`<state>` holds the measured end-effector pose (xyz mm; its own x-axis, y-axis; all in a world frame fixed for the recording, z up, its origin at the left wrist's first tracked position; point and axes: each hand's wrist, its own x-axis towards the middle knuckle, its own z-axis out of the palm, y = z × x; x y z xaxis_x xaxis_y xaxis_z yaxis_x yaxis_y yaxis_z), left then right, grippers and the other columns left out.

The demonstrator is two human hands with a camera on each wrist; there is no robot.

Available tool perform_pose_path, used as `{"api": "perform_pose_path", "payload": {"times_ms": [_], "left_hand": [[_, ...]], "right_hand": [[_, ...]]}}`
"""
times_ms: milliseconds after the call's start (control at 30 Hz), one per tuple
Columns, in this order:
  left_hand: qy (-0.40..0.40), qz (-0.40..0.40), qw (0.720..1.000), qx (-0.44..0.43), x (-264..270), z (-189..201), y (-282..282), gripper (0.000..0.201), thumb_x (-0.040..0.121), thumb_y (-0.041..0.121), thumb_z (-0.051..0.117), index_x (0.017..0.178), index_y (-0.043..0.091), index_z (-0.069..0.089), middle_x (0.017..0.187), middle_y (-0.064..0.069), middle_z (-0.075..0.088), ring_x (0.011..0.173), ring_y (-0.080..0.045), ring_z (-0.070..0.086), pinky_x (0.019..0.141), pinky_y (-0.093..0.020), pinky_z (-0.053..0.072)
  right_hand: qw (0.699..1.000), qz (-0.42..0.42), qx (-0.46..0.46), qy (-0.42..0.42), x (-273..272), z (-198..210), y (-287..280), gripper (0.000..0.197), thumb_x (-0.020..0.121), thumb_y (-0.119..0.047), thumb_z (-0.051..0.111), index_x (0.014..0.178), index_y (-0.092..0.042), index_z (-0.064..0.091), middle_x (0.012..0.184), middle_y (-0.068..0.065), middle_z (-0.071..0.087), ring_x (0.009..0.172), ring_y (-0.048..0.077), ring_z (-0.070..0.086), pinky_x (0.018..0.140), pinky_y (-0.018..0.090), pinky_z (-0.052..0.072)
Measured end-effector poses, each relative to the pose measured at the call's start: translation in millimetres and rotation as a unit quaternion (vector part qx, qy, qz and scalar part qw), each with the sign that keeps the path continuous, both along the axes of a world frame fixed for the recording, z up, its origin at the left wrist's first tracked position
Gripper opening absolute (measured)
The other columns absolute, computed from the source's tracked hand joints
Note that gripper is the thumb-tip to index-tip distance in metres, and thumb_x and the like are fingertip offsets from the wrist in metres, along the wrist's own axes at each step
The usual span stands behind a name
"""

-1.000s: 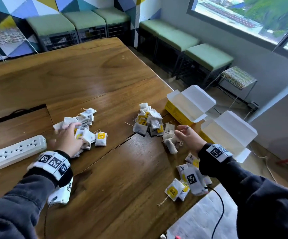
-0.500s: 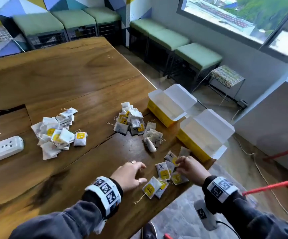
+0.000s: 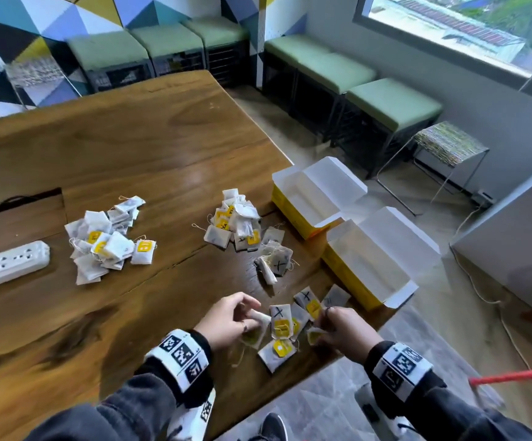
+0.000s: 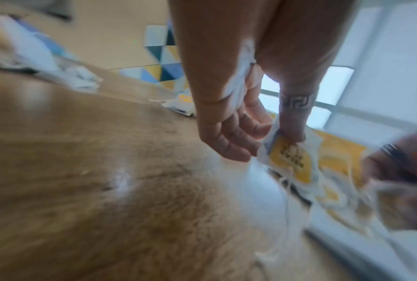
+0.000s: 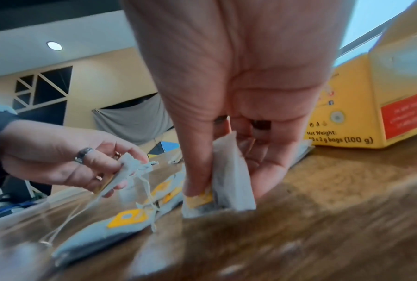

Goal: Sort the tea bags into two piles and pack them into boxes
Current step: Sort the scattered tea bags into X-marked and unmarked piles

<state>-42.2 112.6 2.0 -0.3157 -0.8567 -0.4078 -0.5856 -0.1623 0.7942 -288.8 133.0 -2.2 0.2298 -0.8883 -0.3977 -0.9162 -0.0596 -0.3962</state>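
The unsorted tea bags (image 3: 285,326) lie scattered at the table's (image 3: 137,154) near edge, and both hands have come to them from the far piles — a new round of sorting. The left hand (image 3: 229,321) pinches one bag (image 5: 128,171), string dangling. The right hand (image 3: 342,327) pinches another bag (image 5: 229,175) on edge, long axis roughly upright, bottom edge touching the wood. Both piles (image 3: 107,238) (image 3: 236,222) and the open yellow boxes (image 3: 314,195) (image 3: 371,259) wait beyond — packing looks unstarted.
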Motion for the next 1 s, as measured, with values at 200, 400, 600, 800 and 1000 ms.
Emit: {"api": "perform_pose_path", "payload": {"times_ms": [200,400,600,800,1000], "left_hand": [[0.434,0.326,0.801,0.252,14.8,29.1,-7.7,0.033,0.095,0.007,0.031,0.101,0.003,0.063,0.077,-0.007,0.056,0.05,-0.011,0.049,0.046,-0.024,0.046],[0.521,0.321,0.721,0.326,9.2,48.9,-11.9,0.063,0.076,0.055,0.049,0.103,0.001,0.066,0.082,-0.014,0.063,0.047,-0.015,0.049,0.041,-0.021,0.04],[0.479,0.265,0.761,0.348,-8.9,54.7,-11.2,0.048,0.079,0.04,0.049,0.103,0.002,0.066,0.094,-0.016,0.069,0.072,-0.024,0.068,0.061,-0.035,0.057],[0.431,0.178,0.834,0.294,-23.5,58.2,-2.7,0.03,0.08,0.019,0.065,0.105,0.001,0.065,0.088,-0.014,0.072,0.073,-0.02,0.07,0.064,-0.029,0.057],[0.416,0.179,0.852,0.263,-24.4,48.5,-0.3,0.014,0.078,0.003,0.063,0.076,0.014,0.07,0.076,-0.008,0.063,0.067,-0.017,0.061,0.057,-0.024,0.051]], "right_hand": [[0.952,0.03,-0.226,-0.204,-0.3,12.7,0.8,0.003,0.078,-0.028,0.058,0.08,-0.028,0.061,0.081,-0.015,0.049,0.078,0.004,0.045,0.071,0.013,0.039],[0.901,0.009,-0.336,-0.274,18.9,30.0,-2.8,0.006,0.076,-0.027,0.062,0.079,-0.032,0.061,0.074,-0.007,0.051,0.075,0.007,0.043,0.065,0.019,0.038],[0.867,-0.014,-0.28,-0.411,33.1,35.8,-7.0,0.027,0.069,0.0,0.069,0.073,-0.027,0.065,0.071,-0.002,0.056,0.067,0.009,0.055,0.062,0.016,0.044],[0.862,-0.001,-0.275,-0.425,45.2,32.6,-12.6,0.032,0.065,0.004,0.071,0.07,-0.026,0.062,0.081,-0.011,0.06,0.084,0.012,0.06,0.074,0.022,0.048],[0.881,0.012,-0.223,-0.418,56.1,31.0,-7.9,0.011,0.074,-0.014,0.069,0.073,-0.025,0.067,0.096,-0.003,0.058,0.095,0.007,0.059,0.079,0.014,0.046]]}}
